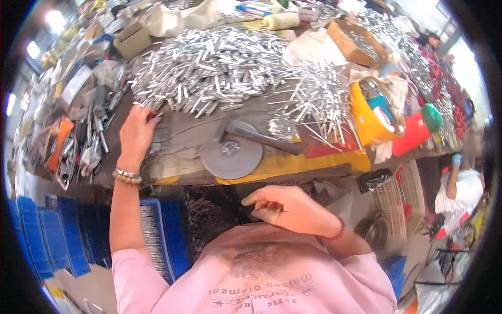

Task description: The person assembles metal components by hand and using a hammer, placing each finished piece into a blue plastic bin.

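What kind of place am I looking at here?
Probably a small factory or assembly workshop. The workbench carries a big heap of short metal tubes and a pile of thin metal pins; a hammer rests on a round metal disc.

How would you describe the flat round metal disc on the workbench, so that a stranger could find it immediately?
Start at the big pile of short silver tubes covering the far side of the workbench. Come toward the person, to the bench's near edge above the yellow strip: the round grey disc lies flat there, beside a hammer. It is the only wide, flat, circular piece; everything around it is thin and long.
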Motion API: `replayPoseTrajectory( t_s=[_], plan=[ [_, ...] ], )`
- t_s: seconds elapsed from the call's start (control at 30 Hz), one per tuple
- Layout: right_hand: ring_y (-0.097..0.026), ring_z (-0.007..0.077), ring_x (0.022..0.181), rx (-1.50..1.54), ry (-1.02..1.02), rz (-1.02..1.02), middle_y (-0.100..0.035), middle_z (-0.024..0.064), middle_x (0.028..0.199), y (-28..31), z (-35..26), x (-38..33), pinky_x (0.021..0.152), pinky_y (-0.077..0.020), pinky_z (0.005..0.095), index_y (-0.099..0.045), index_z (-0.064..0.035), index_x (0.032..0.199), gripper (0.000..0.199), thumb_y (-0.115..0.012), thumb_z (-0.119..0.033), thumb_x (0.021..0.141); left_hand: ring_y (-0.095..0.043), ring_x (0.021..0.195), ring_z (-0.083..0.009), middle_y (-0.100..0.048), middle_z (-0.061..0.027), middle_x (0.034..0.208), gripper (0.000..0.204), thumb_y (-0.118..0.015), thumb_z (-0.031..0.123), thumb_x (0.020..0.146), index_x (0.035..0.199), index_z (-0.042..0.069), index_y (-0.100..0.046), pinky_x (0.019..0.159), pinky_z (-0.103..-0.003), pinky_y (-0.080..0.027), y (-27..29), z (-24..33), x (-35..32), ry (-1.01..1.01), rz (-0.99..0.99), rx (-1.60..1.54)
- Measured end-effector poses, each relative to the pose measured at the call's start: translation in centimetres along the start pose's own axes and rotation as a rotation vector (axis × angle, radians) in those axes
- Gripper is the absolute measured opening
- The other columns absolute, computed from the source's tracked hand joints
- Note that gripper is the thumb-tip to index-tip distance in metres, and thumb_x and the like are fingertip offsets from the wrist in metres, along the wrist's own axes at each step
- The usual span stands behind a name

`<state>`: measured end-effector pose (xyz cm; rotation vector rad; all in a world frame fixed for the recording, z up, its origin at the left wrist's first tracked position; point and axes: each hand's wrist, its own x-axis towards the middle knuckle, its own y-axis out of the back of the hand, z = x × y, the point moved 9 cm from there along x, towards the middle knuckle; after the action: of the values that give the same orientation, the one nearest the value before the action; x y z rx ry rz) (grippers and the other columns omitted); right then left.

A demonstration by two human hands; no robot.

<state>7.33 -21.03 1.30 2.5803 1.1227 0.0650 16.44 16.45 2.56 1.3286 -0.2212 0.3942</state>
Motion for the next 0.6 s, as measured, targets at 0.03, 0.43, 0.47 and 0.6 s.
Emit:
replayPoseTrajectory(
  t_s=[0.03,0.43,0.47,0.6],
  plan=[
    [-0.077,0.0207,0.091,-0.008,-0.001,0.065,-0.079,0.0156,0.1,1.9,-1.1,-0.6,0.082,-0.0608,0.0344,-0.077,-0.0028,0.122,0.023,-0.077,-0.008,0.099,-0.071,0.101,-0.0349,-0.068,-0.012,0.104,0.019,-0.079,0.021,0.094,0.107,0.007,-0.074,0.084,-0.045,-0.055,-0.4,0.1,0.5,-0.032,-0.006,-0.018],
    [-0.075,0.036,0.086,-1.126,0.017,0.784,-0.069,0.0112,0.091,16.0,1.7,-2.6,0.073,-0.0603,0.0467,-0.072,-0.0094,0.106,0.024,-0.079,-0.003,0.085,-0.067,0.079,-0.0064,-0.075,-0.004,0.107,0.032,-0.071,0.016,0.109,0.138,0.005,-0.065,0.059,-0.02,-0.051,-1.4,8.6,-5.4,0.365,-0.18,-1.334],
    [-0.075,0.036,0.086,-1.127,0.042,0.752,-0.07,0.0118,0.091,16.4,1.6,-2.3,0.073,-0.0605,0.0471,-0.07,-0.0096,0.109,0.026,-0.077,-0.002,0.085,-0.067,0.079,-0.0064,-0.075,-0.004,0.107,0.032,-0.071,0.016,0.109,0.138,0.005,-0.065,0.059,-0.02,-0.051,-1.8,9.8,-5.5,0.348,-0.196,-1.346],
    [-0.076,0.0357,0.086,-1.174,0.033,0.695,-0.072,0.0138,0.091,16.9,0.4,-3.1,0.073,-0.061,0.0484,-0.067,-0.0094,0.106,0.019,-0.069,-0.002,0.089,-0.062,0.065,-0.0076,-0.076,-0.0046,0.1,0.021,-0.074,0.01,0.104,0.124,0.006,-0.067,0.054,-0.023,-0.048,-2.6,13.3,-7.1,0.338,-0.314,-1.26]
  ],
)
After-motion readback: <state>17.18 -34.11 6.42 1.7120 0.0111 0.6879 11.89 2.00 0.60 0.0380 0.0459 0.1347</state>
